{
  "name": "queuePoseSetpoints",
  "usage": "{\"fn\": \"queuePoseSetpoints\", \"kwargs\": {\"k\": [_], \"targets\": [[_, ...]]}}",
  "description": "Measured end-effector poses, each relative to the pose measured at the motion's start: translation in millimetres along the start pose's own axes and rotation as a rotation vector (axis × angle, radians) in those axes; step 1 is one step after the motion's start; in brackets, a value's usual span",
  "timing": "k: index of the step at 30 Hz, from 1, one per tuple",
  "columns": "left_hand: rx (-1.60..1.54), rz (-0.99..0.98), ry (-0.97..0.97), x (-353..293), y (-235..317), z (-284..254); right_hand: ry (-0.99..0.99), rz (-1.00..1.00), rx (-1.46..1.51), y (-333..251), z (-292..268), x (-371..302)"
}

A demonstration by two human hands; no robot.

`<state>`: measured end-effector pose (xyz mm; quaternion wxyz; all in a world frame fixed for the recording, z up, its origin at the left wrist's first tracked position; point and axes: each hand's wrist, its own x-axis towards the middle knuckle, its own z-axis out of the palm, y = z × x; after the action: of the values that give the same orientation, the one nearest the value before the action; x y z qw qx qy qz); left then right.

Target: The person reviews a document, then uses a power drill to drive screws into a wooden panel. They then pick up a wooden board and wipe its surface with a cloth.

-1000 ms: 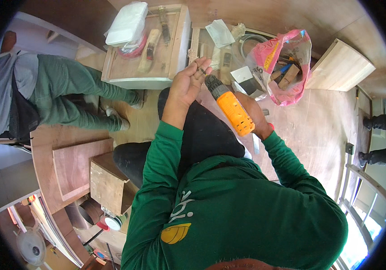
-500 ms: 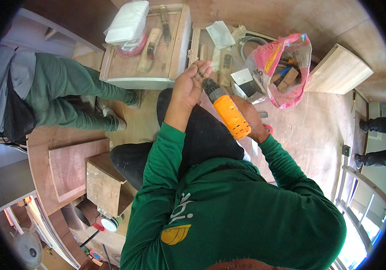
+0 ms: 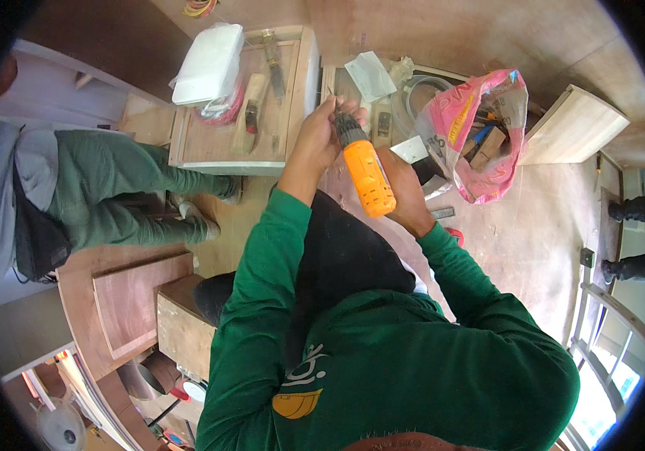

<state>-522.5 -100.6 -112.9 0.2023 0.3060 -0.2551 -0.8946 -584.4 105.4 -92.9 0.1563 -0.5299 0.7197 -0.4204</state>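
Right hand — grip closed round our orange-bodied cordless drill, held chest-high above the plywood floor | left hand — fingers wrapped on its black chuck | pink plastic bag just right.

The floor was bare plywood, dusty and sunlit toward the right, where a window frame let daylight in. A shallow wooden tray-like cabinet lay flat ahead, and a pale board leaned nearby.
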Motion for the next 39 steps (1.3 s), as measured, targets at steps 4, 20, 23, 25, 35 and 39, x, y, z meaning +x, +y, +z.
{"fn": "queuePoseSetpoints", "kwargs": {"k": [4,20,23,25,35,39], "targets": [[0.132,-0.043,0.001,60.9,20.0,3.0,0.088,0.026,-0.04,24.8,17.9,45.9],[0.341,-0.158,0.102,211.1,44.2,-15.9,0.14,0.242,-0.089,83.2,66.8,138.8],[0.342,-0.148,0.084,211.6,44.3,-19.2,0.155,0.231,-0.09,80.0,67.8,139.3],[0.313,-0.136,0.09,217.2,44.9,-19.4,0.157,0.23,-0.104,81.3,68.1,141.8],[0.434,-0.19,0.088,260.1,62.7,-14.9,0.228,0.239,-0.025,86.2,69.0,164.7],[0.42,-0.194,0.073,250.2,60.4,-17.5,0.173,0.279,-0.056,78.9,63.6,163.0]]}}
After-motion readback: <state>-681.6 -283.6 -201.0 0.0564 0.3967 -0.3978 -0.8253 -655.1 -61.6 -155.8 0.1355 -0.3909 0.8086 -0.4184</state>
